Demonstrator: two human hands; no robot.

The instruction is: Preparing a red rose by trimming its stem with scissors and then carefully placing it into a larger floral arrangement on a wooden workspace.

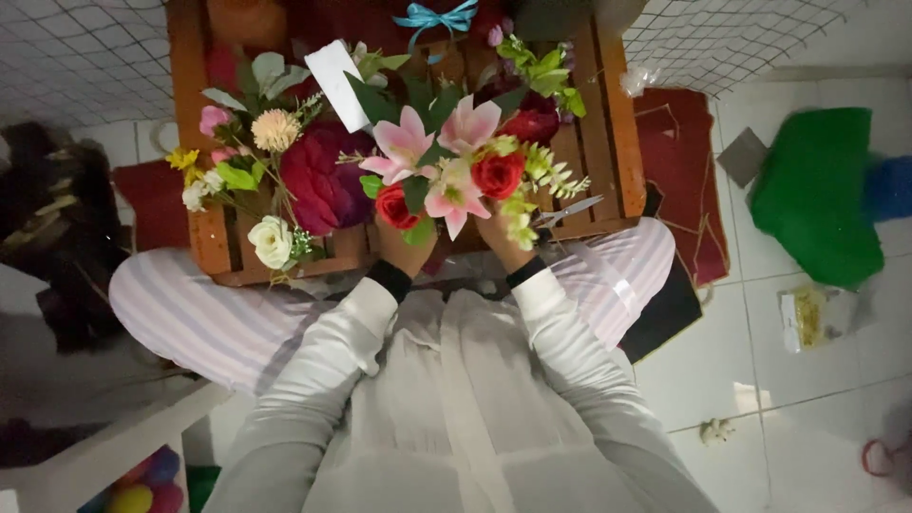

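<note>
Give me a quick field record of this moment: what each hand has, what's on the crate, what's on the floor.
left hand: closed around stems of a bunch of pink lilies and red roses
right hand: closed on the same bunch, from the other side
work surface: orange-brown wooden slatted crate, in front of the knees
on crate: silver scissors beside the right hand; large magenta bloom; white rose; white card
floor: white tiles; green cloth at right; red mat under the crate

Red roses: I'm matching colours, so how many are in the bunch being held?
2 visible. One red rose sits just above the left hand; the other red rose sits above the right hand. Others may be hidden behind the pink lilies.
</note>
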